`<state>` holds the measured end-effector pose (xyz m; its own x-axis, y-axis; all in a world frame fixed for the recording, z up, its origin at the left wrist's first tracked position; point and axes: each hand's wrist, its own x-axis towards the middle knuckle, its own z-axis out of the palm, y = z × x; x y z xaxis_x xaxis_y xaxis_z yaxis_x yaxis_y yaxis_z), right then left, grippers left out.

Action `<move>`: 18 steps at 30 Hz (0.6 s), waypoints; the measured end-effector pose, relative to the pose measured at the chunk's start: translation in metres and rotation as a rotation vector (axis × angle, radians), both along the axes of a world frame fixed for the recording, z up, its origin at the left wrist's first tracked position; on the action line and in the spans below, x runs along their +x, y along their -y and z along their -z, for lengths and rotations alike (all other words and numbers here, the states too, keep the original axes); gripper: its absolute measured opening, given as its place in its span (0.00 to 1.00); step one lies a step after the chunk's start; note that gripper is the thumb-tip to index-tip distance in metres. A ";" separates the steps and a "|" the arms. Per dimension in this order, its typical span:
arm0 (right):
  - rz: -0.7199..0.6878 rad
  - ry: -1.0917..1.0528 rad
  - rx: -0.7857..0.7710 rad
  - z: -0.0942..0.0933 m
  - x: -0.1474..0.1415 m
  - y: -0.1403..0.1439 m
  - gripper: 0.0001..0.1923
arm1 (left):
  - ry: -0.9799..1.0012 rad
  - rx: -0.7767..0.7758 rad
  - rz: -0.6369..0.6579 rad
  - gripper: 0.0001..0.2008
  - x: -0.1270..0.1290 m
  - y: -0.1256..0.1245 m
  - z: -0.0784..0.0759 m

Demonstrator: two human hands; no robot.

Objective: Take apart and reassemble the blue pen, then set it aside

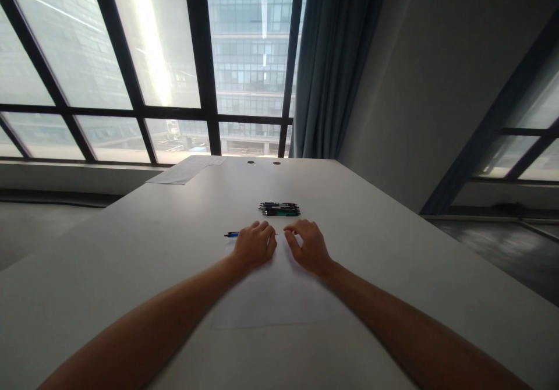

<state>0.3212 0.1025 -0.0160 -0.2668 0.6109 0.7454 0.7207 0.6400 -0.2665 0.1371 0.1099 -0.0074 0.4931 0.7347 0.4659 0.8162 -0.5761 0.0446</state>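
Observation:
My left hand [257, 243] is closed around a blue and black pen [231, 234]. The pen lies crosswise, its dark end sticking out to the left and a thin point showing past the fingers on the right. Just right of that point is my right hand [308, 244], with thumb and forefinger curled together in a pinch. Whatever may be between those fingertips is too small to make out. Both hands are over the top part of a white sheet of paper [271, 302]. Beyond them lies a small pile of several dark pens [279, 209], one with a green part.
The white table [152, 250] stretches away toward the window [248, 41]. More paper sheets [183, 172] lie at its far left edge. Two round dark discs [264, 162] are set near the far edge. A blue curtain [325, 70] hangs behind the table.

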 end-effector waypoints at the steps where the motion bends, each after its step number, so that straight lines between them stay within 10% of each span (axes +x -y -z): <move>1: -0.021 0.023 -0.014 0.000 -0.002 0.002 0.09 | -0.004 0.013 0.022 0.12 0.000 0.000 0.000; 18: -0.104 -0.024 -0.047 0.008 0.005 -0.005 0.05 | 0.054 0.104 0.170 0.12 -0.004 -0.009 0.011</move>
<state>0.3263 0.1080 -0.0236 -0.3134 0.6152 0.7234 0.6439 0.6976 -0.3143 0.1333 0.1192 -0.0185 0.5781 0.5895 0.5641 0.7047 -0.7093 0.0190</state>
